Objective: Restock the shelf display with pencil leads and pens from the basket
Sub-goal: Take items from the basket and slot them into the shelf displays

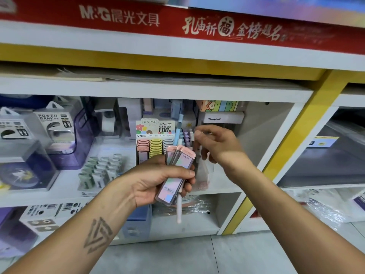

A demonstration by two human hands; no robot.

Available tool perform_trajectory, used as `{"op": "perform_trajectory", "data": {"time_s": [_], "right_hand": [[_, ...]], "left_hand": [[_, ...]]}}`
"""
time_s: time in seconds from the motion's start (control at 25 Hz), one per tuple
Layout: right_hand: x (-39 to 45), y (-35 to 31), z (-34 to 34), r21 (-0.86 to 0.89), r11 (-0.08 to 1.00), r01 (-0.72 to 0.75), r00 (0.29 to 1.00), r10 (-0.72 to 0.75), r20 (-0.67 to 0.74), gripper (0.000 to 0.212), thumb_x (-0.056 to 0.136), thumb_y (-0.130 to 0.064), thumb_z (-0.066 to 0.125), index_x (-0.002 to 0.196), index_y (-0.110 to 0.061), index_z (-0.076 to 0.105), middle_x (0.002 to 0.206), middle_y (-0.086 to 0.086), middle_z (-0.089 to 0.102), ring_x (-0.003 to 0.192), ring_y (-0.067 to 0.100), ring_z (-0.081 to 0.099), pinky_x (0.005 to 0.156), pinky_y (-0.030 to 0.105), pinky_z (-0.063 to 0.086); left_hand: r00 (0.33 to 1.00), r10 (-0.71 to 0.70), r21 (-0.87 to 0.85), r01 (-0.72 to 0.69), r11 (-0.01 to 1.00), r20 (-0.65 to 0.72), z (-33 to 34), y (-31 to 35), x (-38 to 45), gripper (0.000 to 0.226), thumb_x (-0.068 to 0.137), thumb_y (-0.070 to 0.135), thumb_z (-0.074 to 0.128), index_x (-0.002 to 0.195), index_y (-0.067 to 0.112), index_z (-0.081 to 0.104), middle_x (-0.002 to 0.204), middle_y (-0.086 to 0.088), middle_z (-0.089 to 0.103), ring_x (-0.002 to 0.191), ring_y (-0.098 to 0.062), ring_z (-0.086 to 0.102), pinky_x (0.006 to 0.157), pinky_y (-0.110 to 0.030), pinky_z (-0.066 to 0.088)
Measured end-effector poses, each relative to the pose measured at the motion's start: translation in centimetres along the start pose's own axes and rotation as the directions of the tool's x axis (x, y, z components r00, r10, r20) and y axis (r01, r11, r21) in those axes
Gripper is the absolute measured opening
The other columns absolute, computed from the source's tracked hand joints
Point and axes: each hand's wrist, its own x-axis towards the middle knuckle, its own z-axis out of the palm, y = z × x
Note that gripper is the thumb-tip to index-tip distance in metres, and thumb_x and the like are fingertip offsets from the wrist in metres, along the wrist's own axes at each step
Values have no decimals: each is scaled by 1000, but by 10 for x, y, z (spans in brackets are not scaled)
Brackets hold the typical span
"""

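Left hand fingers clench a fanned stack of flat pink plastic pencil-lead cases at frame centre: light, rigid, slippery; pinch narrow edges. Right hand fingers curl at white pens; grasp indeterminate.

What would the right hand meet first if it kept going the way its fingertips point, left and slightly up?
Probably the upright row of purple and white pens in the display, just left of the right hand. Depth is unclear, so it may pass in front of them.

Both forearms are bare of sleeves; the left forearm bears a dark nested-triangle tattoo.
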Motion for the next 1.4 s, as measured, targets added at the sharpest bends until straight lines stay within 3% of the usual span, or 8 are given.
{"op": "perform_trajectory", "data": {"time_s": [0.12,0.24,0.36,0.44,0.56,1.0,1.24,1.4], "right_hand": [[-9,-6,2,209,975,-68,997,60,45,15,91,-9,69,105,-3,70,71,15,63,50,17,51,45,24,36],[-3,-11,-14,350,937,0,981,68,-184,13,92,3,63,104,5,67,68,17,62,46,16,51,46,26,43],[0,-6,-26,78,991,111,956,-85,-281,15,95,-1,61,101,-15,62,69,15,63,52,24,59,55,40,54],[-3,4,-27,-199,964,178,951,-220,-216,20,96,-6,59,106,-23,54,77,14,66,65,29,66,64,41,59],[-9,18,-22,-419,865,277,942,-331,-60,21,99,-14,55,106,-32,47,80,1,67,73,15,69,71,42,59],[-11,35,-13,-454,778,434,894,-433,112,16,99,-16,55,103,-28,44,78,-4,65,75,18,67,66,47,57],[-4,39,-15,-444,844,302,937,-350,-27,25,98,-10,52,96,-34,45,74,-4,66,68,7,68,68,45,59],[-9,39,-13,-510,797,324,941,-326,89,22,97,-10,57,100,-31,62,80,-3,68,74,14,68,72,42,58]], "left_hand": [[1000,-12,-7,12,1000,19,2,-2,-1,10,75,0,75,83,5,76,83,-21,70,66,-26,69,60,-30,58],[1000,-21,-11,21,1000,16,0,-4,-1,10,75,0,74,84,4,76,89,-24,70,67,-26,69,60,-30,58],[999,-35,-47,34,998,-17,-6,-5,-3,16,75,-2,74,90,3,71,95,-28,70,65,-27,67,59,-31,57],[999,-31,-62,30,998,-28,-8,-5,-2,22,77,-3,73,96,2,65,98,-32,68,64,-27,65,58,-32,56],[999,-14,-66,12,998,-33,-9,-5,-1,23,78,-3,72,97,3,61,100,-33,67,64,-28,64,58,-33,55],[1000,-5,-143,1,990,-23,-10,-4,-2,40,77,-1,69,116,-7,65,86,-20,63,68,-28,62,52,-31,52],[1000,21,-153,-20,988,5,-9,-3,-4,34,78,-2,68,112,1,61,81,-20,61,64,-27,59,51,-31,50],[1000,21,-134,-23,991,-16,-12,-3,-4,30,79,-2,69,108,1,63,83,-22,61,63,-27,58,51,-31,50]]}}
